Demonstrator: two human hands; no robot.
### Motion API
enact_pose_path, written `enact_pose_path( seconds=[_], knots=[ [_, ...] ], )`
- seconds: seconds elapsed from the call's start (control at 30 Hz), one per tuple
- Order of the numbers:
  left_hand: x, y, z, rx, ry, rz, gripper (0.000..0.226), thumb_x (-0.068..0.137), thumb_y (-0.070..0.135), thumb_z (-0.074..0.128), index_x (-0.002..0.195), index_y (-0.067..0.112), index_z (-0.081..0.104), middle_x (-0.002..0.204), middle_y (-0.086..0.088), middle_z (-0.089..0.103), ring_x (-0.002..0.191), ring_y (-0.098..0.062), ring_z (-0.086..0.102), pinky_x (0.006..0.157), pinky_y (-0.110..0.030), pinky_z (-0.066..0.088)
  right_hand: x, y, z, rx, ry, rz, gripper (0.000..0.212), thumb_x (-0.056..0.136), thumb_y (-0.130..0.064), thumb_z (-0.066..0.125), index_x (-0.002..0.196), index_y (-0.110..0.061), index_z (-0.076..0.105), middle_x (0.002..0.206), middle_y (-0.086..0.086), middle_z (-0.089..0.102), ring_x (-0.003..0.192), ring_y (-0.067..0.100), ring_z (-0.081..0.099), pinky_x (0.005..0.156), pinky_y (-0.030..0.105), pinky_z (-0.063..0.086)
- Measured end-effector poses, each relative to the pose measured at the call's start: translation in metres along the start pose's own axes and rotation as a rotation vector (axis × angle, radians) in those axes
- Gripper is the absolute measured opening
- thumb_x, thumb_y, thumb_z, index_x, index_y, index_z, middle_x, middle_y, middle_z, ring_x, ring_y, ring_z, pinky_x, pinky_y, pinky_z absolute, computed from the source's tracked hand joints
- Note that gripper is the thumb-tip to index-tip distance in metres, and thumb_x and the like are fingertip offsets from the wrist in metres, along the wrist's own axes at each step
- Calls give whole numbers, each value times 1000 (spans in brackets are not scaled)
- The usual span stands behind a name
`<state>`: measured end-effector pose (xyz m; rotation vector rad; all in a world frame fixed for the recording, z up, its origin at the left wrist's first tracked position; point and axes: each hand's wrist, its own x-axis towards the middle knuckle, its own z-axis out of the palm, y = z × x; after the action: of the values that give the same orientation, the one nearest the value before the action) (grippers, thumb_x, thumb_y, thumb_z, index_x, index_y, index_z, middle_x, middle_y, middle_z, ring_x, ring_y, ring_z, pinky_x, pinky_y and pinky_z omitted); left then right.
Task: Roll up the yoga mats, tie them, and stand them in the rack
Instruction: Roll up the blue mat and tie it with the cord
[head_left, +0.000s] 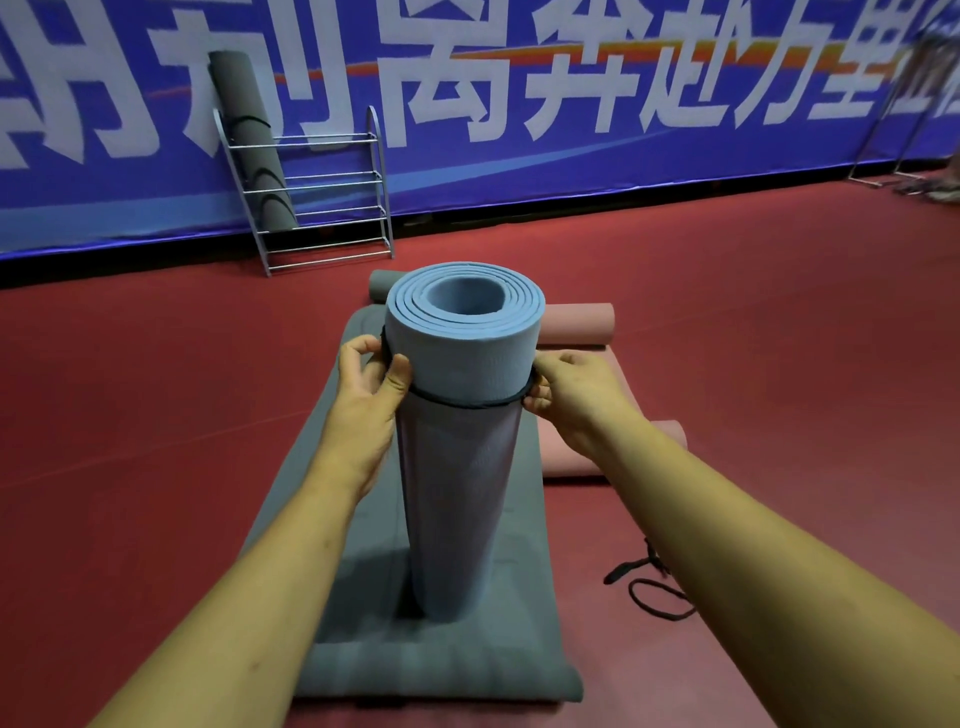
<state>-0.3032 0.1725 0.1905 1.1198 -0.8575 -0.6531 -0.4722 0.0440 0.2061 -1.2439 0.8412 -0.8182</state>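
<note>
A: In the head view, what is the person doing at the centre of the frame?

B: The person is standing a rolled blue mat (462, 415) on end on a flat grey mat (332, 519), and both hands are working a black band (467, 404) down around its upper part. The left hand (371, 387) is pinching the band at the roll's left edge, fingers curled together on it. The right hand (563, 387) is doing the same at the right edge, its fingertips tucked in against the roll.

A: What is looking risky?

B: The roll is resting on its lower end only, and nothing but the two hands is steadying it. If either one is pulling harder, the roll is likely tipping toward that side. The band is sitting high up, so the lower turns are probably still free to loosen. And should the band be slipping off the fingers, it could be snapping back upward and off the top.

A: And the rack?

B: The metal rack (317, 192) is leaning against the blue banner (571, 156) at the upper left, well apart from the hands, with one dark grey rolled mat (254, 140) already standing in it. Carrying the blue roll there on a single band, it may be telescoping out at one end.

A: Anything underfoot?

B: Pink mats (576, 322) are lying just right of the roll, and spare black straps (649, 587) are lying loose on the red floor (156, 415) at the lower right, a likely snag for a foot.
</note>
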Motion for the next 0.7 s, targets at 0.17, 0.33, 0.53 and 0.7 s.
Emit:
enact_pose_path(
  seconds=[0.17, 0.33, 0.53, 0.7],
  knots=[
    [2, 5, -5, -18, 122, -50, 12, 102, 23, 47, 94, 15, 48, 86, 1, 60, 81, -7, 54, 82, -24, 47, -1, -1, 6, 0, 5, -32, 7, 92, -4, 56, 86, -3, 58, 75, 13, 49, 68, 21, 51, 72, 34, 55],
    [5, 11, -12, 22, 168, -115, 21, 102, 6, 46, 84, 9, 56, 81, -3, 58, 82, -14, 53, 86, -31, 46, 0, 1, 7, -81, 48, -75, 16, 92, -2, 54, 76, -3, 56, 56, 6, 41, 50, 14, 44, 54, 23, 49],
    [9, -1, -11, 97, 280, -241, 17, 89, 6, 45, 74, 13, 45, 77, -8, 46, 77, -20, 44, 77, -39, 40, 9, 18, 5, -33, 67, 6, 41, 88, 4, 54, 53, -11, 39, 52, 3, 35, 48, 14, 38, 58, 26, 49],
    [0, -35, -19, 360, 140, -407, 20, 97, 19, 38, 81, 12, 48, 97, -17, 61, 93, -22, 57, 93, -51, 50, 10, 47, -6, -169, 87, 58, 45, 84, 11, 48, 47, -10, 36, 48, 3, 32, 44, 16, 33, 45, 23, 44]
  ],
)
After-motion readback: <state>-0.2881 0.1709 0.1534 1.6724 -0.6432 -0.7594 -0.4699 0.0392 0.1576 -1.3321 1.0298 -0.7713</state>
